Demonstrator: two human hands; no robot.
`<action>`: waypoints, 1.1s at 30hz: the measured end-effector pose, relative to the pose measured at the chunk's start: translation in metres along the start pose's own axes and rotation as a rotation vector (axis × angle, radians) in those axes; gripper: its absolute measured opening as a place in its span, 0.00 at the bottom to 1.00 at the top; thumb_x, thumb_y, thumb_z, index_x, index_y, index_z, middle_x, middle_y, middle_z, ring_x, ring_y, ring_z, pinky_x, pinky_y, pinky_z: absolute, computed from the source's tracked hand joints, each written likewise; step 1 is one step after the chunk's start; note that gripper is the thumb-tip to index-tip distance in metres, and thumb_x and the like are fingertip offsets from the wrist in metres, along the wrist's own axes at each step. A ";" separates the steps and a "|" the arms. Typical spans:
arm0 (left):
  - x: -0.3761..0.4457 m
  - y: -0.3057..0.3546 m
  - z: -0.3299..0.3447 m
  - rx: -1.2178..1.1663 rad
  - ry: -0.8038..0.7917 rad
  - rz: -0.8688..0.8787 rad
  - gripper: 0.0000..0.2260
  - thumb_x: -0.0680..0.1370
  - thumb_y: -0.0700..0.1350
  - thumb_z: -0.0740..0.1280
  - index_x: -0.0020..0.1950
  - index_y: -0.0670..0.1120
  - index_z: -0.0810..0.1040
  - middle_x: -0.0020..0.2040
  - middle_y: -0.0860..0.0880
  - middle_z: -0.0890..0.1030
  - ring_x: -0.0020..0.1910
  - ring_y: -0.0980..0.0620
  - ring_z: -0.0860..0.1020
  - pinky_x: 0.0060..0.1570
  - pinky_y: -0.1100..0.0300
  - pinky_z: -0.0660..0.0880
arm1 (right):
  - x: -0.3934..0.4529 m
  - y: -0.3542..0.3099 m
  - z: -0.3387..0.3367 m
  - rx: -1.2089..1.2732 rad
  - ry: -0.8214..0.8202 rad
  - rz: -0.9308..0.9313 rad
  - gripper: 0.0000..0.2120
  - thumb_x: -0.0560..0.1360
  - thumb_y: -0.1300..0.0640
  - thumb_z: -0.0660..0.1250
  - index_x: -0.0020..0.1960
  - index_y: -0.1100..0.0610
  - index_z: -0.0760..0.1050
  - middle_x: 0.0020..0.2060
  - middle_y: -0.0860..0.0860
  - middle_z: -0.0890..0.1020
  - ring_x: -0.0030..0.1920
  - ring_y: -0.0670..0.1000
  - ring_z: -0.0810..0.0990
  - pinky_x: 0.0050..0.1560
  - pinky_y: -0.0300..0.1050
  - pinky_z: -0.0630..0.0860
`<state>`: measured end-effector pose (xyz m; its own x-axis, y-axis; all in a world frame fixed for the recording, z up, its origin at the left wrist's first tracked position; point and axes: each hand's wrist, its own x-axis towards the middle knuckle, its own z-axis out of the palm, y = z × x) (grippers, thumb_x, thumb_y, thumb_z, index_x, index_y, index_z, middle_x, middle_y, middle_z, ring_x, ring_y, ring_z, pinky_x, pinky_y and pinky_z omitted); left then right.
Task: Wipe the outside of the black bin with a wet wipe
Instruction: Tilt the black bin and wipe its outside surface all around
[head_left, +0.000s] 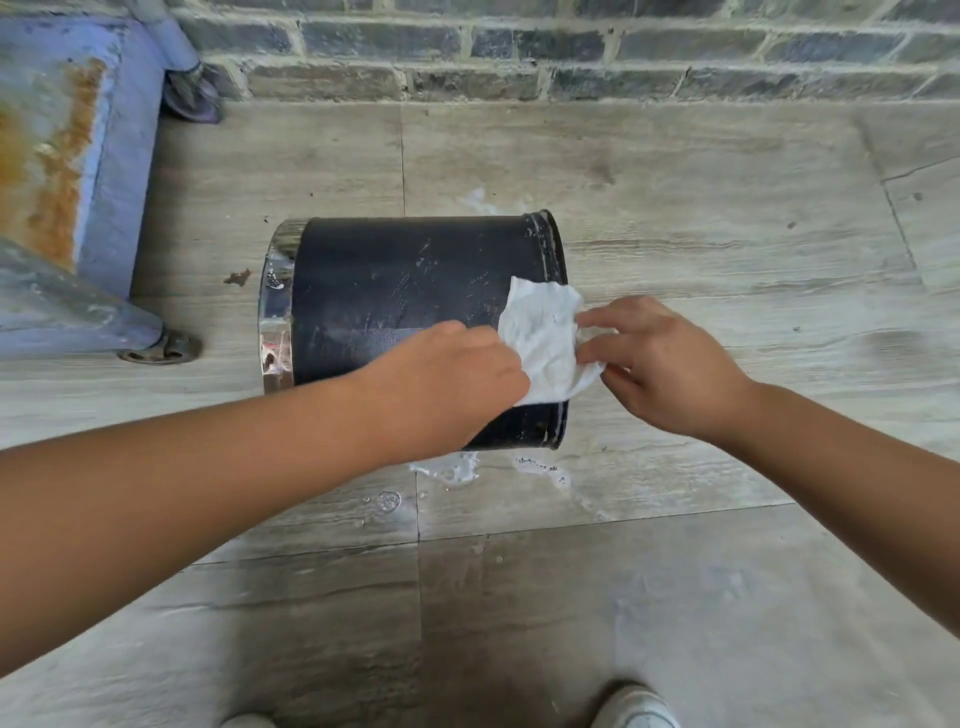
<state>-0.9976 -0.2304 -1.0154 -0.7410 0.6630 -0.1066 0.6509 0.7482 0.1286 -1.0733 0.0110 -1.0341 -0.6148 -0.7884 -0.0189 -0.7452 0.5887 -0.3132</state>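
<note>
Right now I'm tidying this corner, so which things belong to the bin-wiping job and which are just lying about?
In the job:
black bin, lying on its side
wet wipe, spread on the bin
left hand and right hand, both holding the wipe

Just lying about:
rusty blue cart on castors
white splashes on the floor
brick wall
</note>
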 end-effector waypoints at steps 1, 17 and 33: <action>-0.002 0.004 0.004 0.020 0.002 0.033 0.09 0.72 0.32 0.61 0.43 0.46 0.74 0.40 0.50 0.75 0.41 0.48 0.72 0.40 0.53 0.71 | -0.005 -0.001 0.003 0.002 -0.009 -0.002 0.11 0.69 0.68 0.69 0.49 0.59 0.84 0.56 0.59 0.82 0.54 0.63 0.79 0.53 0.53 0.76; -0.005 0.043 0.015 -0.775 -0.038 -0.323 0.03 0.75 0.41 0.64 0.43 0.48 0.75 0.41 0.54 0.78 0.38 0.58 0.75 0.38 0.62 0.74 | -0.022 0.009 -0.010 0.587 -0.586 0.393 0.09 0.76 0.57 0.62 0.43 0.58 0.80 0.40 0.57 0.83 0.42 0.60 0.81 0.49 0.56 0.78; 0.109 -0.113 -0.010 -0.448 0.129 -0.691 0.22 0.74 0.52 0.67 0.64 0.43 0.71 0.56 0.43 0.78 0.52 0.42 0.76 0.48 0.51 0.74 | 0.139 0.047 -0.004 0.463 0.063 0.418 0.05 0.74 0.60 0.65 0.48 0.57 0.79 0.38 0.52 0.80 0.39 0.50 0.75 0.42 0.46 0.72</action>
<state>-1.1534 -0.2430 -1.0316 -0.9803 0.0300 -0.1953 -0.0642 0.8864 0.4585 -1.1947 -0.0707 -1.0477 -0.8545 -0.4883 -0.1771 -0.2581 0.6951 -0.6709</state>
